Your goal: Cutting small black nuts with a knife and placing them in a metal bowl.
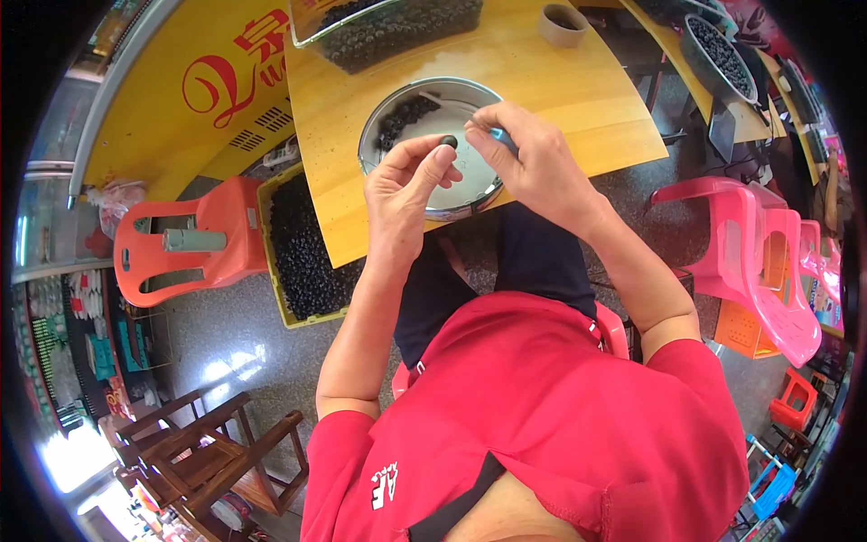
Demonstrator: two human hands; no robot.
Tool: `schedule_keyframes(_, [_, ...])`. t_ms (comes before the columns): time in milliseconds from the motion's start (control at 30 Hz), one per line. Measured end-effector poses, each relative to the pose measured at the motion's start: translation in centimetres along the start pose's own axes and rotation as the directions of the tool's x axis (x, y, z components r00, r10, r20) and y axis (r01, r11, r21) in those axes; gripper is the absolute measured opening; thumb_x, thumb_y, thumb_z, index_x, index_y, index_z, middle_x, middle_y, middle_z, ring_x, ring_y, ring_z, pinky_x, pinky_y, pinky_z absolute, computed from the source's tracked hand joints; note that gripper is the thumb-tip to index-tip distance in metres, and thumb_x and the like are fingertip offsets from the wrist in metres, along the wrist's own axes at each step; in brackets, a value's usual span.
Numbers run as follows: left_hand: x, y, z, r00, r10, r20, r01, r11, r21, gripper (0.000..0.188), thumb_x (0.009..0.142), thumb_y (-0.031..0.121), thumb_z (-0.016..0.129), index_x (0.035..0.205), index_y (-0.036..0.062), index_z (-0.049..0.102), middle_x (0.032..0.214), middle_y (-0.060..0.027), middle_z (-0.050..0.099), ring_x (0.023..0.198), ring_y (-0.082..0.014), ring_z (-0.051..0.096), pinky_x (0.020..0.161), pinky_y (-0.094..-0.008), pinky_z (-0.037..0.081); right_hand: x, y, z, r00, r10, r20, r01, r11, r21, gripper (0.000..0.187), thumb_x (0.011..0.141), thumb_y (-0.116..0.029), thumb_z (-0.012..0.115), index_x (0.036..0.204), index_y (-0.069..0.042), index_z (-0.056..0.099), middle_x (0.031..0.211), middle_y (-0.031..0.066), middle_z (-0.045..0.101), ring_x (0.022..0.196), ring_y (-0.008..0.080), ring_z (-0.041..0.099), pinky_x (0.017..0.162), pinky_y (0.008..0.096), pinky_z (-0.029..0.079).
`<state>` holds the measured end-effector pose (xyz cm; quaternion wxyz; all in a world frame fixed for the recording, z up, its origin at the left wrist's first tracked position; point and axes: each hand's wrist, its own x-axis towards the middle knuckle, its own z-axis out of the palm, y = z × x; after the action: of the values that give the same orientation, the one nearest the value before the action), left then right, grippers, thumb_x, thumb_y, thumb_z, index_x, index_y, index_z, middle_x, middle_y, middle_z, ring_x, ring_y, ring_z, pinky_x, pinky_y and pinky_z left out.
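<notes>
My left hand (404, 181) pinches a small dark round piece (449, 142) between thumb and fingertips, above a round metal basin (364, 135). Close by on the right, my right hand (539, 158) is closed, thumb against forefinger. A small blue object (502, 139) shows beneath its fingers, mostly hidden, so its kind cannot be made out. Inside the basin, a clump of dark pieces (408, 117) lies at the left side over a pale bottom. The basin stands on a yellow wooden table (578, 99) by its near edge.
A clear bin (397, 41) of dark round pieces and a brown cup (562, 25) stand farther back. Left of the table is a yellow crate (312, 248) of dark pieces beside an orange chair (194, 239). Pink chairs (736, 244) stand right, below a full metal bowl (720, 59).
</notes>
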<state>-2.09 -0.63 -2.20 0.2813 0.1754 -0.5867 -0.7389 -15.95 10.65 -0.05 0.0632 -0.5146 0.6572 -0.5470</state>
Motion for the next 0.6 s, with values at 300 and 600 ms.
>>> schedule_keyframes(300, [0.0,-0.4,0.8,1.0,0.019,-0.007,-0.019,0.997,-0.074,0.014,0.092,0.013,0.063,0.098,0.0018,0.058,0.081,-0.0022,0.06,0.073,-0.0085,0.054,0.069,-0.0226,0.044,-1.2,0.6,0.1,0.987,-0.141,0.071,0.154,0.954,-0.257,0.012,0.087,-0.012,0.064,0.093,-0.001,0.059,0.085,0.0133,0.058,0.074,0.0337,0.059,0.061,0.0385,0.048])
schedule_keyframes(600, [0.2,-0.9,1.3,1.0,0.025,-0.005,-0.025,0.992,-0.126,0.015,0.094,0.016,0.062,0.097,0.0027,0.056,0.081,-0.0019,0.058,0.075,-0.0089,0.053,0.071,-0.0232,0.043,-1.2,0.8,0.0,0.985,-0.154,0.074,0.17,0.922,-0.348,0.011,0.085,-0.009,0.065,0.093,-0.004,0.06,0.083,0.0103,0.059,0.07,0.0312,0.06,0.058,0.0381,0.048])
